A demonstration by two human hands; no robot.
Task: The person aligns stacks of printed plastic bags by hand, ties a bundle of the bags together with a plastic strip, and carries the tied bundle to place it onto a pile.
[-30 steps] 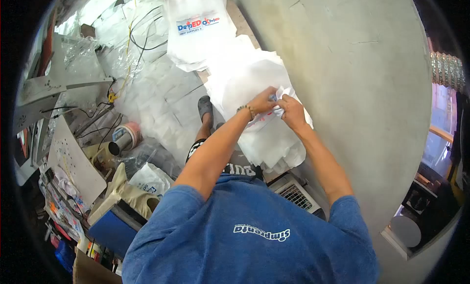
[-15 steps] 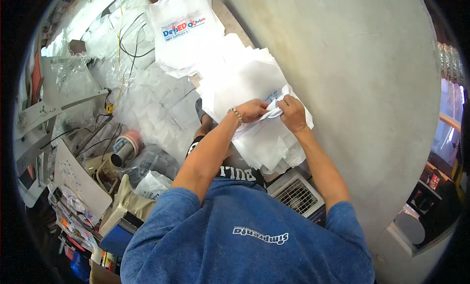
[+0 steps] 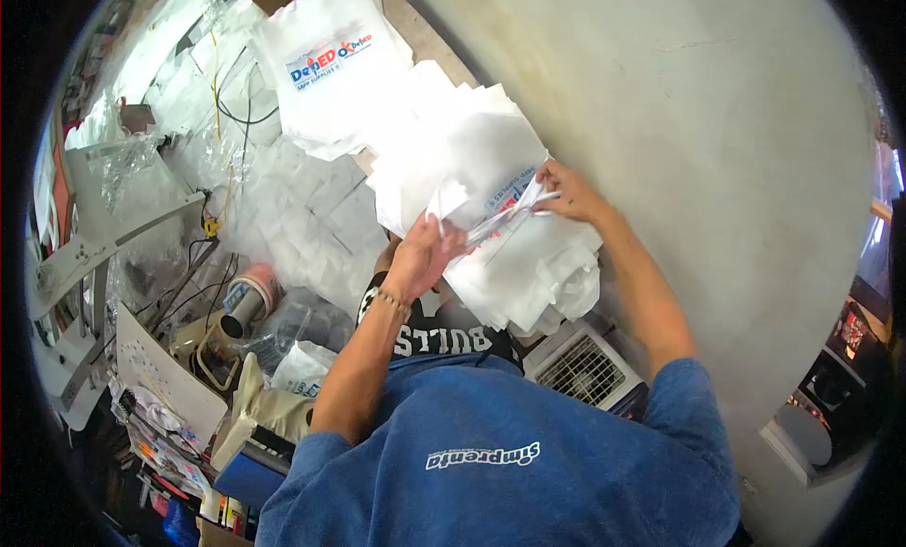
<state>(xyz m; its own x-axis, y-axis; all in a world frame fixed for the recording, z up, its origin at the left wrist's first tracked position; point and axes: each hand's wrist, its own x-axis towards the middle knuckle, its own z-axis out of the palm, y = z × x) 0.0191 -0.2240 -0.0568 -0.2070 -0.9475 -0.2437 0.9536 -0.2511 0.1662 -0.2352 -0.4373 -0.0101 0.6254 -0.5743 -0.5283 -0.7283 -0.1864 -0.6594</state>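
A white printed bag (image 3: 472, 250) of thin, soft material is stretched between my hands, its upper edge bunched into a narrow fold. My left hand (image 3: 425, 252), with a beaded bracelet at the wrist, grips the left end of the fold. Pinched in the fingertips of my right hand (image 3: 574, 194) is the right end. Blue and red print shows beside the fold, partly covered. Underneath lies a fanned stack of white bags (image 3: 453, 141), its lower corners curled near my lap. Farther up, another stack (image 3: 330, 103) shows "DepED" print in blue and red.
A grey wall (image 3: 717, 151) rises close on my right. By my legs sits a white appliance with a grille (image 3: 585, 370). To the left are clear plastic wrapping (image 3: 316, 198), a pink bucket (image 3: 255, 287), cables and a white board (image 3: 170, 377).
My hands have moved apart, the left one down and left, drawing the fold out longer. More of the print is uncovered. The whole view has shifted slightly.
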